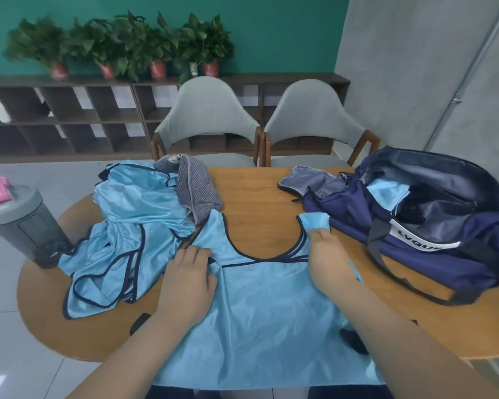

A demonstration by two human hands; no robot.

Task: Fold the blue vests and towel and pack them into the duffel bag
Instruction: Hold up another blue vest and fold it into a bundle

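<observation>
**Head camera, forward and down**

One wide-angle view from the person's head, close over the near edge of the counter (257, 197), facing across it toward grey chairs (208, 116) and a green wall (271, 30) beyond.

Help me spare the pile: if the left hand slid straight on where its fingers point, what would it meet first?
Probably the grey striped towel. The left hand, resting on the spread blue vest, points away and slightly right, along the vest's shoulder toward the towel's near end; depth is unclear.
</observation>
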